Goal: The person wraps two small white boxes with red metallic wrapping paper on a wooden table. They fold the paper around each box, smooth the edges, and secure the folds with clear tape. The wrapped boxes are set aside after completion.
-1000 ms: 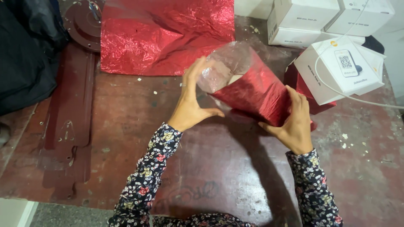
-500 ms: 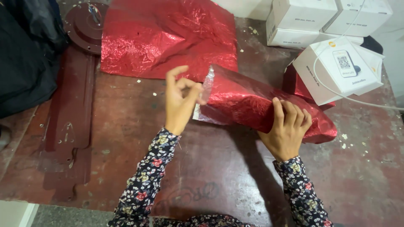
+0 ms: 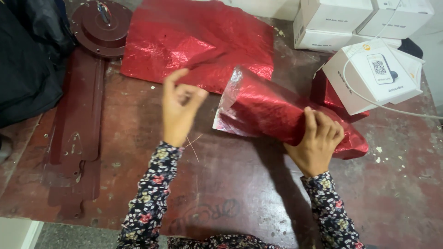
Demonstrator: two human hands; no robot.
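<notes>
1. Since half a second ago, the left hand [image 3: 179,108] has lifted off the red foil parcel [image 3: 286,115], fingers loosely curled on nothing.
2. Right hand [image 3: 316,143] is clamped over the parcel's near end, pinning it to the table [image 3: 230,198].
3. Best to press that end firmly while the left smooths the open silver mouth.
4. Beyond lie a loose foil sheet [image 3: 194,41] and white boxes [image 3: 374,74].

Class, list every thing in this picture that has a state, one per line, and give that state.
Wrapped red foil parcel: lying on its side, near end not yet folded shut.
Loose red foil sheet: spread flat, crinkled.
White boxes: closed.
Left hand: lifted, fingers curled, holding nothing.
Right hand: pressing the parcel down.
</notes>
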